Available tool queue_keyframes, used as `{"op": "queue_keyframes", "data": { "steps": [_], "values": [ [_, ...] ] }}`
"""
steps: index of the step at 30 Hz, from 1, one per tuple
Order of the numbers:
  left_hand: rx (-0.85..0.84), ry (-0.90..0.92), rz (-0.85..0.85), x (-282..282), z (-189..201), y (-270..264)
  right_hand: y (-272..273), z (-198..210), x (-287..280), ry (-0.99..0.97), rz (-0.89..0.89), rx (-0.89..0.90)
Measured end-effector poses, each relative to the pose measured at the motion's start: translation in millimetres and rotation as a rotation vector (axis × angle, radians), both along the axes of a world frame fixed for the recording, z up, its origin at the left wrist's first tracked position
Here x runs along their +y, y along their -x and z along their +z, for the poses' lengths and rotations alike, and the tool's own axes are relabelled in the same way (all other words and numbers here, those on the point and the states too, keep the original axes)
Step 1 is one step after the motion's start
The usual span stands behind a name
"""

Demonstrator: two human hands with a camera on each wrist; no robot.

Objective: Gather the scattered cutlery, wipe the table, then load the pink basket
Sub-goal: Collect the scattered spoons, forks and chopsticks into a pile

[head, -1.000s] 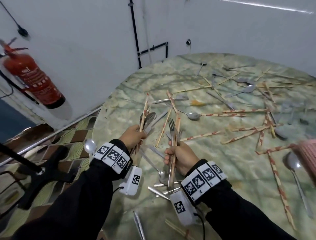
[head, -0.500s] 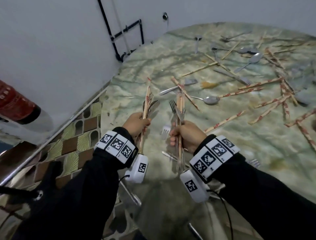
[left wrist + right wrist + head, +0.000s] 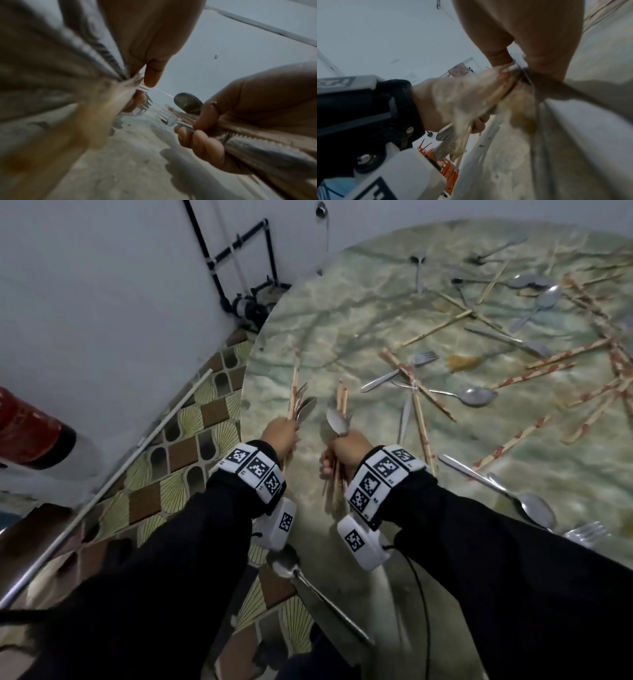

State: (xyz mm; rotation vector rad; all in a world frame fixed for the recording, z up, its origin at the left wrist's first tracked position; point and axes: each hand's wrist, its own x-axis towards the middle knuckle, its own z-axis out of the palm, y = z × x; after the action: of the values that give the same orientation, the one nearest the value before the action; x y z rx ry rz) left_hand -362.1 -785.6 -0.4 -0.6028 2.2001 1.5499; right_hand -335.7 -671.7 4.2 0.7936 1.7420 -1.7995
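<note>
Left hand (image 3: pixel 281 432) clamped on one cutlery bundle (image 3: pixel 298 402), right hand (image 3: pixel 349 453) gripping another bundle (image 3: pixel 339 413), both over green marbled table (image 3: pixel 342 330). More cutlery strewn ahead & right. White wall, patterned floor tiles (image 3: pixel 178 440) left. Red extinguisher (image 3: pixel 447 171): label unreadable.

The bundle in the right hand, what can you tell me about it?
The right hand grips a mixed bundle: pale chopsticks, a dull metal spoon and a fork whose tines show in the left wrist view. It stands roughly upright above the marbled table, heads up, handle ends poking out below the curled fingers.
</note>
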Motion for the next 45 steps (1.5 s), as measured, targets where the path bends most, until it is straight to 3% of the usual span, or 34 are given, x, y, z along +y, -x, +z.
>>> {"op": "queue_keyframes", "data": {
  "steps": [4,9,16,21,26,31,34,45],
  "values": [
    [0.015,0.021,-0.013,-10,-5,11,14,-7,-18,-0.1,0.066,0.05],
    [0.067,0.093,-0.102,-20,-11,27,32,-12,-36,-0.159,0.028,0.138],
    [0.141,0.001,-0.177,-23,-4,47,54,-11,-48,-0.008,-0.039,0.219],
    [0.127,0.099,-0.175,-35,-7,60,66,-46,-39,-0.223,0.048,0.255],
    [0.13,0.325,-0.288,-45,-17,46,49,-30,-26,-0.428,0.111,0.298],
    [0.12,0.428,-0.443,-46,-27,45,40,-28,-26,-0.392,0.26,0.303],
    [0.173,0.379,-0.485,-39,-29,44,43,-26,-32,-0.31,0.26,0.38],
    [0.289,0.324,-0.296,-19,-25,60,68,-33,-42,-0.025,0.14,0.423]
  ]
}}
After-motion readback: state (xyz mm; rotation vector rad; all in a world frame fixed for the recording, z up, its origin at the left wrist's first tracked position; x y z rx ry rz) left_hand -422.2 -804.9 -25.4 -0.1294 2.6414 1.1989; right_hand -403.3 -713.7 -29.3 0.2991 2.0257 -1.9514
